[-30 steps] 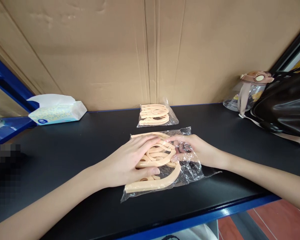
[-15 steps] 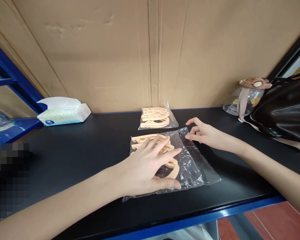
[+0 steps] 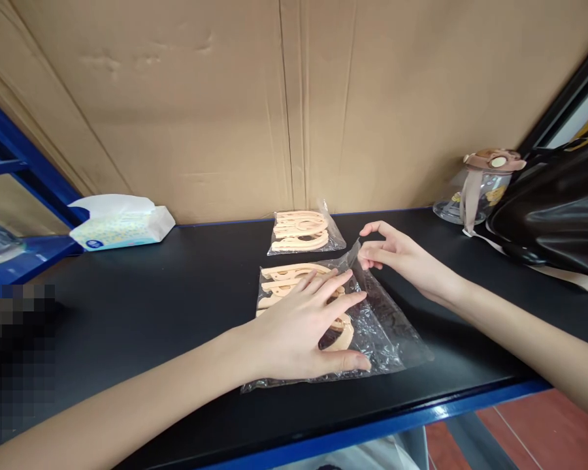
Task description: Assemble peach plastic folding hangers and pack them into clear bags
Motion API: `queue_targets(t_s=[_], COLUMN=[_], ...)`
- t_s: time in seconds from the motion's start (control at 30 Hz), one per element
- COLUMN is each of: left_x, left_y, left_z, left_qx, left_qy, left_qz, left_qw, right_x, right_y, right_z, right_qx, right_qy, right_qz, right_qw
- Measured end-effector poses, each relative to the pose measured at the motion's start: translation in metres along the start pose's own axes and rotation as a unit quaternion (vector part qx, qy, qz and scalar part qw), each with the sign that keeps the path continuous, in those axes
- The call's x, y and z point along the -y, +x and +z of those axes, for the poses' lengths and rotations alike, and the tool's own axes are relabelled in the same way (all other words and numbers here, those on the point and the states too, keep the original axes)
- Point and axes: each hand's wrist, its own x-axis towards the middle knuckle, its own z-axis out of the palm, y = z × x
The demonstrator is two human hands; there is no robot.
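A clear plastic bag (image 3: 387,326) lies on the black shelf top (image 3: 176,294) with several peach plastic curved pieces (image 3: 287,274) inside. My left hand (image 3: 304,326) lies flat on the bag with fingers spread, pressing the pieces down. My right hand (image 3: 394,254) is at the bag's far right corner, its fingertips pinched on the plastic edge and lifting it slightly. A second, smaller bag of the same peach pieces (image 3: 301,232) sits behind, near the cardboard wall.
A tissue pack (image 3: 122,222) lies at the back left beside a blue rack frame (image 3: 24,170). A lidded clear bottle (image 3: 480,186) and a black bag (image 3: 558,209) stand at the back right. The shelf's blue front edge (image 3: 396,424) runs near me.
My right hand left the pieces, moved up and right, then closed on the bag's far corner. My left hand slid forward and spread flat over the bag.
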Motion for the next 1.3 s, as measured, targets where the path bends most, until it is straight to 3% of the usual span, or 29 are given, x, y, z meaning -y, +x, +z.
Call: queue_targets(t_s=[0.13,0.27,0.43,0.6,0.73,0.9,1.07,1.3], left_x=[0.002,0.005,0.003,0.000,0.000,-0.003,-0.012,-0.018], left_y=[-0.001,-0.001,-0.001,0.000,0.002,0.000,-0.006,-0.007], left_z=[0.004,0.008,0.008,0.003,0.002,0.002,0.000,0.004], left_qx=[-0.128,-0.205,-0.204,-0.187,-0.178,-0.182,-0.169,-0.173], left_qy=[-0.111,-0.143,-0.061,-0.008,-0.064,-0.098,0.017,0.150], left_qz=[-0.036,-0.057,-0.042,0.083,0.137,0.154,0.212,0.310], left_qw=[0.985,0.967,0.976,0.979,0.972,0.966,0.962,0.923], right_x=[-0.004,-0.009,-0.011,-0.017,-0.016,-0.010,-0.011,-0.012], right_y=[-0.003,-0.003,-0.005,-0.010,-0.014,-0.014,-0.008,-0.005], right_z=[0.011,0.011,0.009,0.016,0.018,0.017,0.014,0.016], right_qx=[0.025,0.116,0.181,0.173,0.184,0.210,0.216,0.165], right_qy=[0.052,0.097,-0.039,-0.225,-0.326,-0.347,-0.339,-0.326], right_qz=[-0.017,-0.020,-0.082,-0.161,-0.169,-0.163,-0.127,-0.158], right_qw=[0.998,0.988,0.979,0.945,0.912,0.900,0.907,0.917])
